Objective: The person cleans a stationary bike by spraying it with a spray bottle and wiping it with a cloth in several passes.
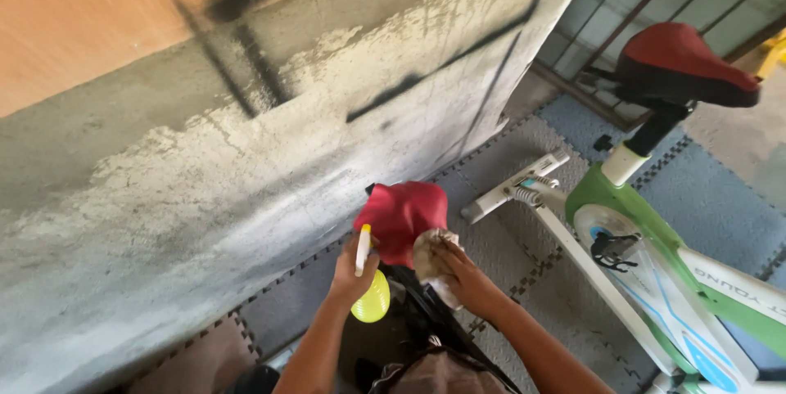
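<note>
My left hand (354,273) grips a yellow spray bottle (372,299) with a white nozzle pointing up, close to a red padded bike seat (401,216). My right hand (463,273) holds a crumpled whitish cloth (431,253) pressed against the right side of that red seat. The seat sits on a dark post, mostly hidden below my arms.
A green and white exercise bike (655,247) with another red seat (679,63) stands at the right on grey and blue foam floor tiles (508,255). A stained concrete wall (205,173) with black paint marks fills the left. A metal grille (655,1) is at the top right.
</note>
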